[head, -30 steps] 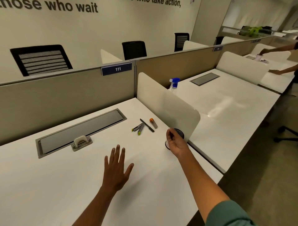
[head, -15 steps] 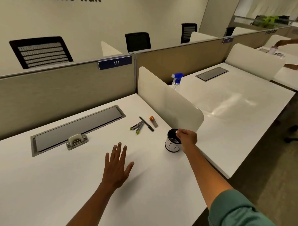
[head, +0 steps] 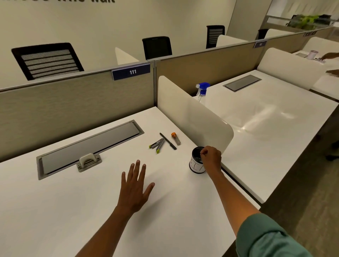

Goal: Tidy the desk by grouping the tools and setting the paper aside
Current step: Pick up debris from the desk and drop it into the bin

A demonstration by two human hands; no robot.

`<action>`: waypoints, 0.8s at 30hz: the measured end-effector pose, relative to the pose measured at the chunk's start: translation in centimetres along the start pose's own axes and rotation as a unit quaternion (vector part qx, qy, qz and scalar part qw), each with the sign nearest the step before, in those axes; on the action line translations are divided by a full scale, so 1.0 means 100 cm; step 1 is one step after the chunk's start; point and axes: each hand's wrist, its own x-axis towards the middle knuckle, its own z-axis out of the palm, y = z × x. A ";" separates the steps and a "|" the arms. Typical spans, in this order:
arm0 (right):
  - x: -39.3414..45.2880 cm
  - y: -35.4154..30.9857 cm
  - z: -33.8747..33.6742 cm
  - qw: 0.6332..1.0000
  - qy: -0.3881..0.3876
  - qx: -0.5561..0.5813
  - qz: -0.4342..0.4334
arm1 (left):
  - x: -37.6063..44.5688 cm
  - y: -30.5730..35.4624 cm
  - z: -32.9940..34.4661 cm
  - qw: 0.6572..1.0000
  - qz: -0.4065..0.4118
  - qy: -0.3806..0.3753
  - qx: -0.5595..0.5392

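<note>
pinching the rim of the cup, the right hand likely positions it near the tools for collecting; left hand hovers flat, fingers spread, holding nothing

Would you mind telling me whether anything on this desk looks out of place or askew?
Only mildly: the black pen, two green-tipped tools and orange-capped tube lie loose at differing angles beside the divider, outside the cup the right hand holds. Nothing spilled or damaged.

Spray bottle body behind the divider; wall lettering cropped by the top edge.
</note>
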 end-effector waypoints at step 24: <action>-0.133 -0.062 0.075 0.926 -0.127 -0.217 -0.282 | -0.078 -0.068 -0.035 0.998 -0.063 0.023 -0.004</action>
